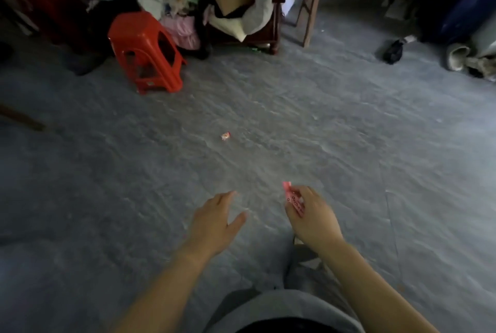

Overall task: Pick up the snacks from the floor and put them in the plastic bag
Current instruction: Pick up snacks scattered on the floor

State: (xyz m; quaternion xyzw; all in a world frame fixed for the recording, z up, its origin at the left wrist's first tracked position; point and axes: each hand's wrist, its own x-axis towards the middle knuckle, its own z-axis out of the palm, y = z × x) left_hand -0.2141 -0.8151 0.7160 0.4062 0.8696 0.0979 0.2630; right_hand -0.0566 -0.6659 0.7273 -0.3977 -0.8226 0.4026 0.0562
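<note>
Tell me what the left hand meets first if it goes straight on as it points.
Probably bare floor. The open left hand points forward and slightly right, so its line seems to pass right of the small snack ahead; depth is unclear.

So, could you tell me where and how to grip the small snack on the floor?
Pinch the snack across its middle from above with the left hand: it lies low on the floor, and the right hand holds a pink packet.

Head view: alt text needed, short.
The right hand grips a pink packet; the left hand hangs open above the grey floor. One small snack lies ahead, with a red stool beyond it.
</note>
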